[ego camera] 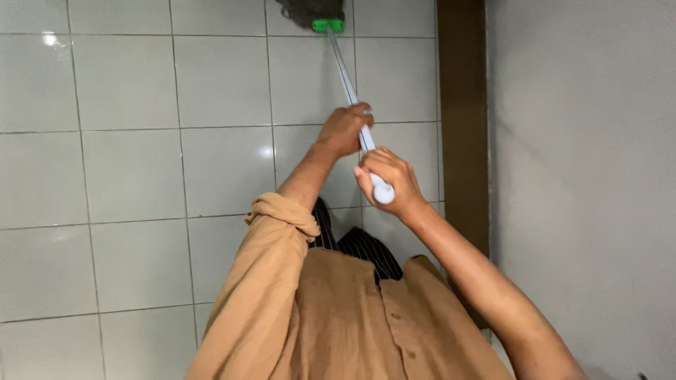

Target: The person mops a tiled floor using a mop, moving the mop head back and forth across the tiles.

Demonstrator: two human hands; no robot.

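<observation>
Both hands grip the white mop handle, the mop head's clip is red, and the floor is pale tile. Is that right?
Not quite: the clip at the mop head is green, not red, as the head view shows. The rest stands: the left hand and right hand both grip the white mop handle, over a pale tile floor.

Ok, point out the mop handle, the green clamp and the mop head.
mop handle (346, 79), head view, bare middle of the pole.
green clamp (327, 25), head view, its centre.
mop head (310, 10), head view, grey strands above the clamp.

Wall (584, 176) close right; tiles (127, 176) open.
</observation>
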